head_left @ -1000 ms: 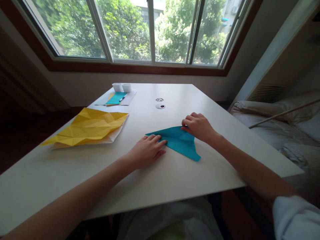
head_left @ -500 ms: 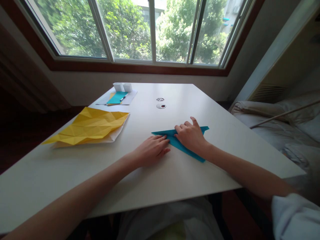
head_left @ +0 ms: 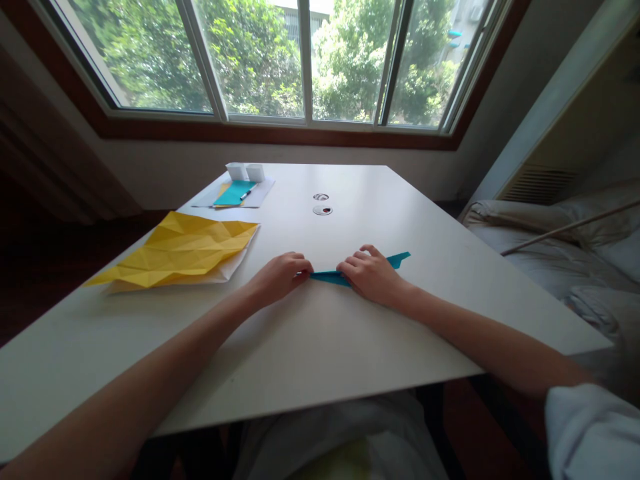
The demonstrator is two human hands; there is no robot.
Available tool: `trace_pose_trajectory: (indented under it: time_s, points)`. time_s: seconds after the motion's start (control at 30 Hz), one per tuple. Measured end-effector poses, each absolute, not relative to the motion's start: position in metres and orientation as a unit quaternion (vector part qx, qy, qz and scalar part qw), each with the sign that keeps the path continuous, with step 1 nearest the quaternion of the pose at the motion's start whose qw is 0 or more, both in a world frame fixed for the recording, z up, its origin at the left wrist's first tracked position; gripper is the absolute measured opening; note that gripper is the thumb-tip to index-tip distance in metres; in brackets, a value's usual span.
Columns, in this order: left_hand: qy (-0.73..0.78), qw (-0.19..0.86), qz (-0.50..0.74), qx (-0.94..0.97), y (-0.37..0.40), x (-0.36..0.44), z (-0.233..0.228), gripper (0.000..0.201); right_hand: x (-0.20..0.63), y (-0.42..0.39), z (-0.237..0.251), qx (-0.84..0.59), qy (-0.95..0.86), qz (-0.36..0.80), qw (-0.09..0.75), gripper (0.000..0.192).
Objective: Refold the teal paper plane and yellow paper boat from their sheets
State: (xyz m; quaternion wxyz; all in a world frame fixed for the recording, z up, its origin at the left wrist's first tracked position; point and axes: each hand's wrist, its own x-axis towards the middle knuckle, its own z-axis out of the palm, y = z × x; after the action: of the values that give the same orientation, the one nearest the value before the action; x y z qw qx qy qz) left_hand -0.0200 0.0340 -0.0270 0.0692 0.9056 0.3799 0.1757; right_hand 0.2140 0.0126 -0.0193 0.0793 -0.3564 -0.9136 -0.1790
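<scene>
A narrow piece of folded blue paper (head_left: 330, 277) lies on the white table in front of me, its left end coming to a point. My left hand (head_left: 285, 275) pinches that pointed end between thumb and fingers. Over the middle of the paper rests my right hand (head_left: 373, 275), with its fingers bent and pressing on the near and upper side. The right end of the paper sticks out beyond the right hand, angled up and away. Part of the fold is hidden beneath the right palm.
Left of my hands, a creased yellow sheet (head_left: 185, 250) lies over white paper. Farther back are blue sheets (head_left: 235, 193), a pen (head_left: 249, 193) and small white paper boxes (head_left: 255, 173). Round cable-hole covers (head_left: 323, 210) sit mid-table. The table's front edge is close to my body.
My left hand has moved left and away from me to the paper's pointed end. The lower blue flap that stuck out toward me has been folded up, leaving the paper narrower.
</scene>
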Motion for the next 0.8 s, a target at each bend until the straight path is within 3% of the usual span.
trace_pose_trajectory:
  time_s: [0.17, 0.33, 0.53, 0.63, 0.8]
  points:
    - [0.354, 0.09, 0.157, 0.918, 0.035, -0.023, -0.028, 0.021, 0.219, 0.002, -0.015, -0.319, -0.938, -0.124, 0.047, 0.022]
    - [0.35, 0.029, 0.092, 0.932, 0.021, -0.015, -0.021, 0.025, 0.223, 0.003, -0.014, -0.324, -0.941, -0.104, 0.008, 0.023]
    - [0.327, 0.021, 0.09, 0.94, 0.0, -0.003, -0.019, 0.026, 0.228, 0.016, -0.022, -0.36, -0.929, -0.027, 0.081, 0.025]
    - [0.326, 0.029, 0.083, 0.941, -0.002, -0.002, -0.022, 0.029, 0.226, 0.018, -0.029, -0.355, -0.93, 0.018, 0.09, 0.039]
    - [0.35, 0.051, 0.054, 0.934, 0.0, -0.003, -0.022, 0.035, 0.22, 0.015, -0.036, -0.333, -0.936, 0.106, 0.037, 0.068]
